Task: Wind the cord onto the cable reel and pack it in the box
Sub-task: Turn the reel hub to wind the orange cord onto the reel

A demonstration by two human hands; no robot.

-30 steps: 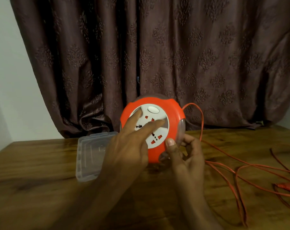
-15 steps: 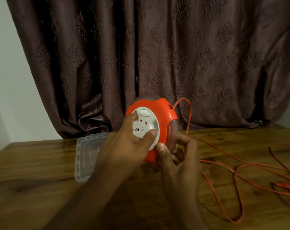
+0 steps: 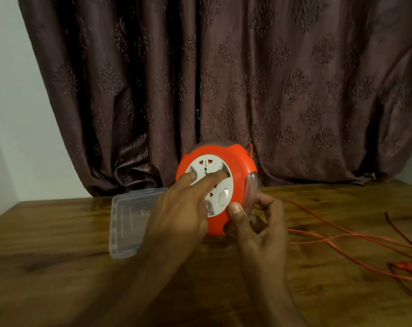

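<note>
While the reel [image 3: 214, 185] stands on edge on the desk [image 3: 58, 267], its socket face tilted up toward the camera, the left hand [image 3: 176, 213] lays straight fingers [image 3: 212, 177] on the white centre disc. The right hand [image 3: 259, 230] pinches the reel's lower right rim, thumb in front, fingers curled behind. The loose cord [image 3: 341, 239] trails away to the right, on the right hand's side, leaving the reel near its top right. The box [image 3: 127, 223] lies just left of the reel. Winding probably turns on the disc's axis, which points roughly at the camera; much cord remains out.
</note>
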